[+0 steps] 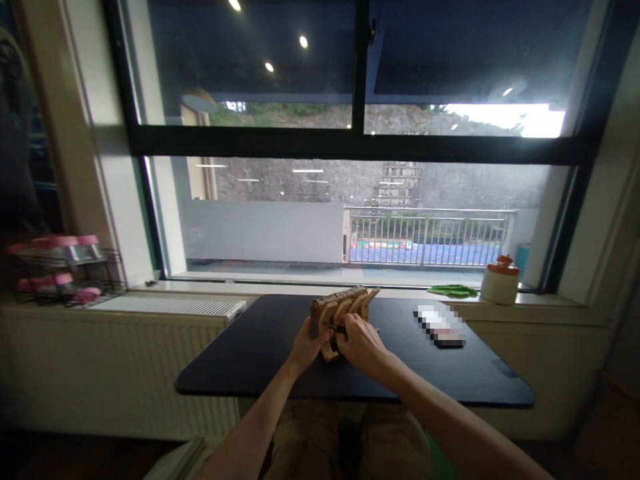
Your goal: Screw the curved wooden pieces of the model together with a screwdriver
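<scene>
Both my hands are at a small wooden piece (344, 297) made of a rough, bark-like bar with several pale slanted slats, over the middle of the dark table (240, 360). My left hand (307, 347) is closed around its left end. My right hand (361, 341) is closed at its near side, fingers bent among the slats. Something small and dark (341, 329) shows at the right fingertips; its kind is too small to tell. The undersides of my fingers are hidden by the wood.
A pixelated flat object (440, 325) lies on the table's right. On the windowsill stand a white container with an orange top (500, 281) and a green cloth (453, 291). At left, a wire rack (100, 263) holds pink-topped items above a radiator (125, 360).
</scene>
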`<action>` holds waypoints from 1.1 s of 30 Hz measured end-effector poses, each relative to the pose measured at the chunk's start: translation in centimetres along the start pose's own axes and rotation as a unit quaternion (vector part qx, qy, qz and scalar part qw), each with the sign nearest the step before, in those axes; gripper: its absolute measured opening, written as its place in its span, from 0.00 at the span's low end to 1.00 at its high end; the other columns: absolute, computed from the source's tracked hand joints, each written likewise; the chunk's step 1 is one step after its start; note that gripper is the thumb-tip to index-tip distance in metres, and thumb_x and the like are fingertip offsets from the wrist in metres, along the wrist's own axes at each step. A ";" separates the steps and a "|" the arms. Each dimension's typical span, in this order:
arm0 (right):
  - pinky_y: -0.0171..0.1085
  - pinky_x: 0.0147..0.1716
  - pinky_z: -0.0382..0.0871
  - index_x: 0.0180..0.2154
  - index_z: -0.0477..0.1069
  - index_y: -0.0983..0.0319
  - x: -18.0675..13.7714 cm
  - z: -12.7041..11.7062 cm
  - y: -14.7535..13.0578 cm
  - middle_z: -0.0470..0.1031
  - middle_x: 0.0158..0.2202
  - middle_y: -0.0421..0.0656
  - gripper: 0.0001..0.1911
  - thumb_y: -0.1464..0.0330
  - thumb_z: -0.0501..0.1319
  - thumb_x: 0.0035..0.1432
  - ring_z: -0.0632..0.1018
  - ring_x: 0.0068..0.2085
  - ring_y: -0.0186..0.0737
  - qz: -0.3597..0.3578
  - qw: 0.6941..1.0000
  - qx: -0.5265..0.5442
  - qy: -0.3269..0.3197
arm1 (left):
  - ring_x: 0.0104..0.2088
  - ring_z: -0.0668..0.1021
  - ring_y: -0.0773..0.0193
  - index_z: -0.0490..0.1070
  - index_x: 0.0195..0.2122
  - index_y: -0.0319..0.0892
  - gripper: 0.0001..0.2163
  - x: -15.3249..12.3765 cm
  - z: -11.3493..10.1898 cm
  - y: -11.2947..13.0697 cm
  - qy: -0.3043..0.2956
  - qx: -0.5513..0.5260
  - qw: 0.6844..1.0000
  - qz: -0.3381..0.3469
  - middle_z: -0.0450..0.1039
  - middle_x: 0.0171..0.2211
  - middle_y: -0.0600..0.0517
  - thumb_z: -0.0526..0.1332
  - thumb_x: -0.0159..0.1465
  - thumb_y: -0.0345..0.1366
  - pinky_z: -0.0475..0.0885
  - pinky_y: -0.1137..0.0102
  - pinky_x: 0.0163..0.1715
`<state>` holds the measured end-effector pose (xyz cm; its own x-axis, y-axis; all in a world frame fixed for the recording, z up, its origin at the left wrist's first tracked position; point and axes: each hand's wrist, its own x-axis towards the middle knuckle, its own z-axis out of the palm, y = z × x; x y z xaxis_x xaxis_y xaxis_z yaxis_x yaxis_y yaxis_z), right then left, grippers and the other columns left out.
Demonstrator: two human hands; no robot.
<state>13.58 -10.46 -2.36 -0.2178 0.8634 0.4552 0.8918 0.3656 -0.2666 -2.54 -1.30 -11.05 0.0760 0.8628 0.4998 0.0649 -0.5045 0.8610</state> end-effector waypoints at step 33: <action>0.33 0.28 0.63 0.33 0.72 0.65 0.5 -0.2 0.7 0.74 0.26 0.45 0.23 0.64 0.40 0.62 0.73 0.26 0.36 0.065 0.974 0.144 -0.165 | 0.40 0.75 0.57 0.65 0.44 0.41 0.24 0.1 -0.1 0.5 0.008 0.001 1.000 -0.006 0.73 0.39 0.49 0.66 0.47 0.43 0.69 0.63 0.42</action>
<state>14.13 -9.86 -2.19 -0.2694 0.9559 0.1169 0.7819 0.2880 -0.5528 -2.60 -1.50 -10.56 0.0602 0.8691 0.4910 0.0679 -0.4943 0.8666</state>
